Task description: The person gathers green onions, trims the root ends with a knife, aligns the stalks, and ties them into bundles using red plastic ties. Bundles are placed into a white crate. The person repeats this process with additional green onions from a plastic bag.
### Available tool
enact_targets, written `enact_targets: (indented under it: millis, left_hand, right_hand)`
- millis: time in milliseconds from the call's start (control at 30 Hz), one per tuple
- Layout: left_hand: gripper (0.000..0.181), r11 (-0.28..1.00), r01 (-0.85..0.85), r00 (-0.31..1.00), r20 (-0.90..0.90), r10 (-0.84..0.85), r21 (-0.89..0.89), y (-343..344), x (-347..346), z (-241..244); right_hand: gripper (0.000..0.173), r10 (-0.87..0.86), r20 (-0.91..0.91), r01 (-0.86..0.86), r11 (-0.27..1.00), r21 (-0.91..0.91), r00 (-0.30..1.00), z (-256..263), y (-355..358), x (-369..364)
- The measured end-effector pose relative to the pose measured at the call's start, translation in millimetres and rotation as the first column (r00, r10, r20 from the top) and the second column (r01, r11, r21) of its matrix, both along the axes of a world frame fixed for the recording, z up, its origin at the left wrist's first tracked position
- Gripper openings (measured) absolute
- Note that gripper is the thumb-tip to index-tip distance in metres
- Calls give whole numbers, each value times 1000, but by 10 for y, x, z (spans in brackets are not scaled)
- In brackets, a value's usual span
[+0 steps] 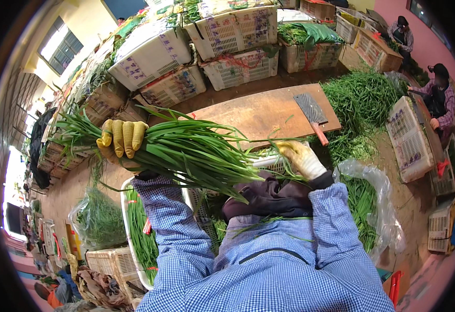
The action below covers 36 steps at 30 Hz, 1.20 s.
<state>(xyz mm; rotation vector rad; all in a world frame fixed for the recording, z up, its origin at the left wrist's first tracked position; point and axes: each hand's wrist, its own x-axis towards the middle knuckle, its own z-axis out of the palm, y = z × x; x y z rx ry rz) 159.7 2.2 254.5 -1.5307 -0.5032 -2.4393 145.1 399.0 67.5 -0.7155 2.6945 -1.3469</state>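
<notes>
My left hand [121, 140], in a yellow-coated glove, is closed around a thick bunch of long green leafy stalks [196, 152], perhaps garlic chives. The pale stalk ends point right, over my lap. My right hand [295, 156], gloved too, is at the right of the bunch, its fingers pinching a few loose green leaves [286, 165]. Beyond the hands lies a wooden board [251, 109], with a broad cleaver-like knife [311, 111] at its right end, the reddish handle over the edge.
A white crate [128, 218] of tied greens stands at left, near a plastic bag of greens [98, 214]. At right are a green heap [360, 97] and an open plastic bag [387, 202]. Stacked crates [235, 31] line the far side. Two people [440, 97] sit at right.
</notes>
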Motion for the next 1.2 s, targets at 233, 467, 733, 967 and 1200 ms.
enact_targets:
  millis: [233,467,733,967,1200]
  left_hand:
    - [21,999,25,999,-20,-26,-31,209,22,37]
    - [20,997,6,989,-148,-18,-80,200,84,237]
    - [21,993,-20,976,-220,-5,-115,46,120,209]
    - [18,995,-28,975,-221,7,-92,148,126,207]
    - [18,990,31,939,-336,-75,-134,117,104,244]
  right_hand:
    - [43,121,206,-113,992,-51,971,439,-952,-339]
    - [19,97,-331,91,856,509,939,-722,-301,-453]
    - [48,285,-66,-292,942,-166,956,-377,-250,-37]
    - [37,220,518,-6,924,-382,827,179,-1082,108]
    - [22,-97,200,64,984,166,975,-490,-746,167]
